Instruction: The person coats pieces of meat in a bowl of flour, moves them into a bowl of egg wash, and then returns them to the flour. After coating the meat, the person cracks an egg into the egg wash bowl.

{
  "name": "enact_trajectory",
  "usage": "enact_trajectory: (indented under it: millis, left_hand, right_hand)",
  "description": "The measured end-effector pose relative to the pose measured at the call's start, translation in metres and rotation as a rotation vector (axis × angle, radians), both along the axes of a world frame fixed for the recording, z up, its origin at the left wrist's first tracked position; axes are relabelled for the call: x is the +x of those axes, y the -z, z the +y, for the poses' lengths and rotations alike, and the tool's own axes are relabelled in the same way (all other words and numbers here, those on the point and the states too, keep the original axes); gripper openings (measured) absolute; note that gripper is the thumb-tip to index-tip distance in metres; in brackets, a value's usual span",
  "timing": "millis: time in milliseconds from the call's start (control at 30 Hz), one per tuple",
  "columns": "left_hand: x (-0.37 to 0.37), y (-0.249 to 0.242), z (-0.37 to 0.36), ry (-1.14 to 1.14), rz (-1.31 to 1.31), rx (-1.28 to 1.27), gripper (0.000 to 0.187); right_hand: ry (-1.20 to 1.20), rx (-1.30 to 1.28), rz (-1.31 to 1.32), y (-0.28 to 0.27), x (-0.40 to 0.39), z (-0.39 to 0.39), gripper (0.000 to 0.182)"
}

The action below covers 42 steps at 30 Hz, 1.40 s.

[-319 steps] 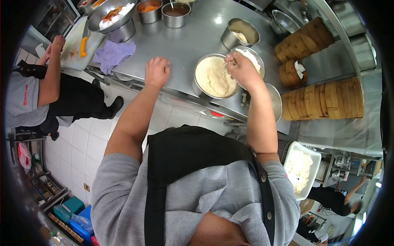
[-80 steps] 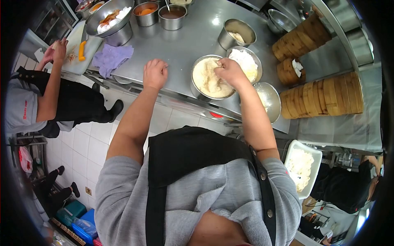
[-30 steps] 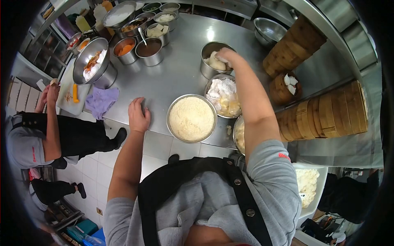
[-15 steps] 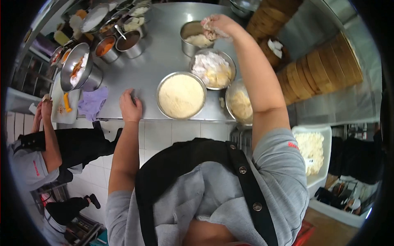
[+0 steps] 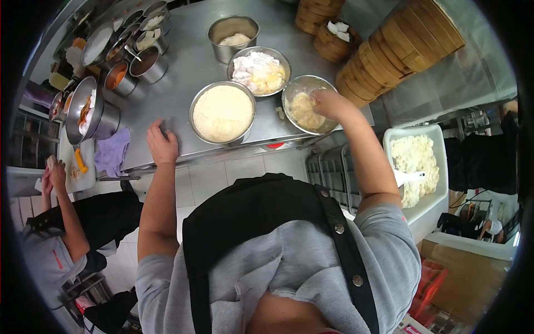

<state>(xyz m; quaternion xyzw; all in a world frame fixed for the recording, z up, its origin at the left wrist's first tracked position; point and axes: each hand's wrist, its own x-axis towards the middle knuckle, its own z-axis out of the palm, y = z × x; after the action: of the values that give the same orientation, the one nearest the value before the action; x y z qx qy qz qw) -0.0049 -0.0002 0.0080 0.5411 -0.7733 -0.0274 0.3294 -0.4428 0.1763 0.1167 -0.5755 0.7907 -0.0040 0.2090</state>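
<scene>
My right hand (image 5: 329, 106) reaches into a metal bowl (image 5: 291, 91) on the right, its fingers down in a pale, wet batter-like mixture (image 5: 305, 111) that hides the fingertips. On the table edge rests my left hand (image 5: 162, 143), palm down, fingers loosely stretched and thumb apart. Nearest to it stands a large bowl of fine cream-coloured crumbs (image 5: 222, 113). Behind sits a bowl of white, floury pieces with a yellow part (image 5: 259, 72). Farther back, a deep metal pot (image 5: 233, 47) holds some of a pale crumbly stuff.
Bamboo steamers (image 5: 397, 53) are stacked at the back right. A white tub of pale chunks (image 5: 414, 167) with a white handled tool stands right. Metal containers (image 5: 149, 65), a purple cloth (image 5: 113, 151) and a cutting board (image 5: 82, 173) lie left. A co-worker's hands (image 5: 53, 173) are beside the board.
My right hand has moved from above the deep pot at the back into the right-hand bowl of wet mixture. My left hand stays on the table edge. The view has shifted.
</scene>
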Motion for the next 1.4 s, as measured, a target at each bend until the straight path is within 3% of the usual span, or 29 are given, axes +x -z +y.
enact_trajectory:
  millis: [67,233,467,567,667,767,867,967,1167,1400]
  left_hand:
    - [0.000,0.002,-0.001,0.009,-0.010,-0.022,0.040]
    - [0.004,0.008,-0.004,0.025,-0.056,-0.019,0.030]
    - [0.003,0.007,-0.001,-0.025,-0.054,-0.057,0.020]
    - [0.003,0.007,-0.001,-0.034,-0.049,-0.061,0.019]
    - [0.003,0.007,0.000,-0.036,-0.048,-0.038,0.019]
    - [0.003,0.008,-0.001,-0.035,-0.048,-0.029,0.018]
    - [0.003,0.007,-0.001,-0.038,-0.051,-0.015,0.017]
    - [0.002,0.006,0.000,-0.044,-0.055,-0.006,0.016]
    - [0.004,0.008,0.000,-0.046,-0.037,-0.024,0.014]
    - [0.004,0.006,0.001,-0.027,-0.035,-0.056,0.013]
  right_hand:
    - [0.159,-0.025,0.103,0.012,0.011,-0.005,0.037]
    - [0.296,0.030,0.019,0.026,0.029,-0.012,0.054]
    - [0.230,0.075,-0.028,0.054,0.005,-0.030,0.062]
    - [0.340,-0.153,-0.226,0.073,-0.011,-0.028,0.064]
    - [0.376,-0.082,-0.482,0.060,-0.033,-0.029,0.064]
    - [0.310,-0.256,-0.518,0.058,-0.036,-0.026,0.056]
    - [0.375,-0.328,-0.934,0.060,-0.035,-0.023,0.045]
    - [0.440,-0.244,-1.017,0.071,-0.045,-0.027,0.035]
    - [0.668,-0.280,-1.149,0.040,-0.028,-0.018,0.032]
    - [0.696,-0.289,-1.335,-0.010,-0.009,-0.003,0.031]
